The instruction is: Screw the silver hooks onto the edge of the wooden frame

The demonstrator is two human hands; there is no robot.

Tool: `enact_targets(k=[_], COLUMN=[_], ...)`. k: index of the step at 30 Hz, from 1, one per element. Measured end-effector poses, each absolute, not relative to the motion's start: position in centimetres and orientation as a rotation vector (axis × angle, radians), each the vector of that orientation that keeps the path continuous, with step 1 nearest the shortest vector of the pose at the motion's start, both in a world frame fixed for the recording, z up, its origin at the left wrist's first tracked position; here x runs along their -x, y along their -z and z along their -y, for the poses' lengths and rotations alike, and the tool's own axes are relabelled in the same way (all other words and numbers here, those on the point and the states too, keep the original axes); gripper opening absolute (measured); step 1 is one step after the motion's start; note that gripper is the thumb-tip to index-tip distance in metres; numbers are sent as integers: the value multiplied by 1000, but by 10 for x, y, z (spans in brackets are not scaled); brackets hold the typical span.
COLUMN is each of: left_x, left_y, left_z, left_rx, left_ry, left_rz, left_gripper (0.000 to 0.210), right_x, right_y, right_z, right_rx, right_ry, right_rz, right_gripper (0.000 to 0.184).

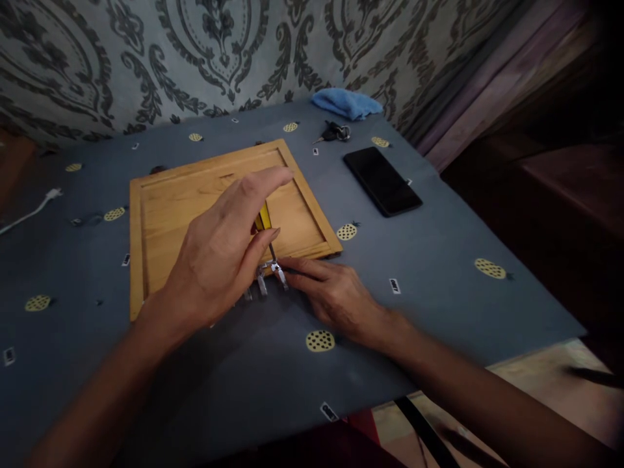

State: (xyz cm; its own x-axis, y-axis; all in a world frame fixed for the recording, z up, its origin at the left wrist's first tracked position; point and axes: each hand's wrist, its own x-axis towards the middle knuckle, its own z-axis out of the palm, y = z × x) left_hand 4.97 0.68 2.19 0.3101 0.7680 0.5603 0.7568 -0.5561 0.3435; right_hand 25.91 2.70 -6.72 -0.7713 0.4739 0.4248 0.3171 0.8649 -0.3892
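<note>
A framed wooden board [138, 253] with a recessed panel lies on the table, its near edge towards me. Metal hooks [262, 283] stick out from that edge. Above them my left hand [212, 253] is closed around a screwdriver [264, 218] with a yellow handle, its index finger stretched forward. The screwdriver's thin shaft points down at the rightmost hook's base. Close beside that base, my right hand [344, 299] has its fingertips pressed together against the hook piece. Part of the handle and the left end of the hooks are hidden behind my left hand.
A black phone [383, 181] lies right of the board, with keys [335, 132] and a blue cloth [347, 103] further back. A white cable [32, 211] enters from the left. The table [439, 260] has a grey pineapple-print cover; its edge is at right. Patterned fabric [219, 52] hangs behind.
</note>
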Motion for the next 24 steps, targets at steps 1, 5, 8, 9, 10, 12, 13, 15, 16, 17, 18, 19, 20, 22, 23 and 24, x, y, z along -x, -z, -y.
enact_targets(k=[1,5,8,9,10,12,13,15,16,17,18,19,20,22,23,24], left_x=[-49,-47,-46,-46,-46,-46,-45,-46,-46,-46,-47,-48,-49,-50,-50,-50], left_y=[-22,-22,-23,-24,-25,-27,-27,-28,-27,-27,-26,-25,-25,-24,-24,-24], left_z=[-7,-6,-5,-4,-4,-3,-2,-1,-1,-1,-1,-1,-1,-2,-2,-3], left_rx=[-2524,-2478,-2470,-2452,-2430,-2377,-2354,-2331,-2333,-2340,-2357,-2376,-2397,-2427,-2434,-2437], left_ry=[-1084,-1047,-1039,-1041,-1045,-1050,-1047,-1031,-1024,-1016,-1012,-1009,-1009,-1017,-1021,-1029], left_rz=[-1472,-1511,-1522,-1536,-1555,-1599,-1620,-1629,-1615,-1597,-1577,-1560,-1551,-1539,-1531,-1519], left_gripper=[49,52,56,58,59,58,58,58,58,58,58,57,57,56,56,56], right_x=[-259,-260,-260,-261,-261,-260,-260,-260,-260,-260,-260,-260,-260,-260,-260,-260], right_y=[67,68,69,69,69,69,69,69,69,69,69,70,70,70,70,70], right_z=[-27,-27,-26,-26,-26,-26,-26,-26,-26,-26,-26,-26,-26,-27,-27,-27], right_rx=[570,576,602,606,606,599,594,585,582,583,583,586,589,588,588,587], right_ry=[-403,-416,-431,-435,-439,-439,-436,-429,-429,-429,-430,-433,-435,-437,-438,-443], right_rz=[2513,2520,2534,2535,2535,2529,2524,2515,2512,2510,2510,2514,2515,2518,2517,2518], right_gripper=[46,47,50,50,49,48,48,48,48,48,48,49,49,49,49,48])
